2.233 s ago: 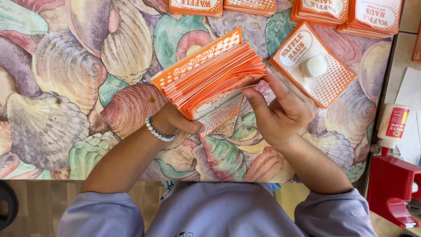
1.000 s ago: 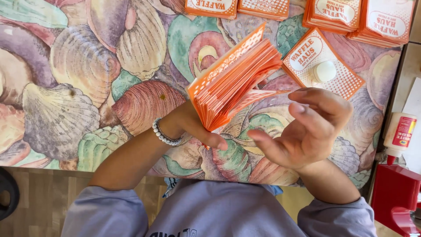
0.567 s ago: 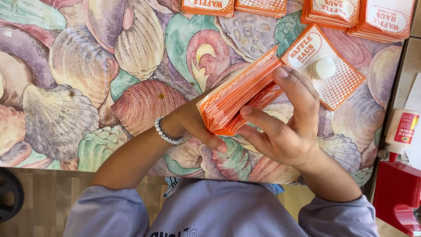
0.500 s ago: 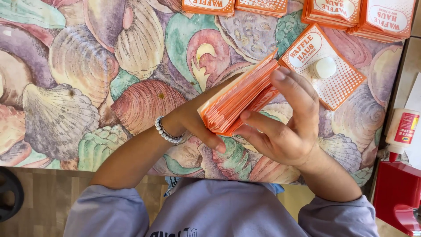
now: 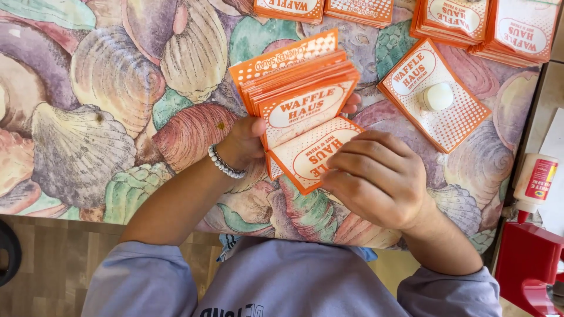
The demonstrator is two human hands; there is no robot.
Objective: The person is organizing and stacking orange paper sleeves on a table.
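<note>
Your left hand [image 5: 244, 141] grips a fanned stack of orange paper bags [image 5: 296, 97] above the shell-patterned tablecloth [image 5: 88, 117]. Your right hand [image 5: 376, 179] pinches the front bag [image 5: 311, 155], tilted off the stack. A white lump [image 5: 436, 97] sits on a single bag [image 5: 435, 97] nearby.

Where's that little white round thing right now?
The white round thing sits on a lone orange paper bag, right of the bag stack the hands hold.

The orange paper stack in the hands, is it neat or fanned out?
Fanned out. The orange paper stack shows stepped edges in the left hand, and the right hand pulls the front sheet lower.
</note>
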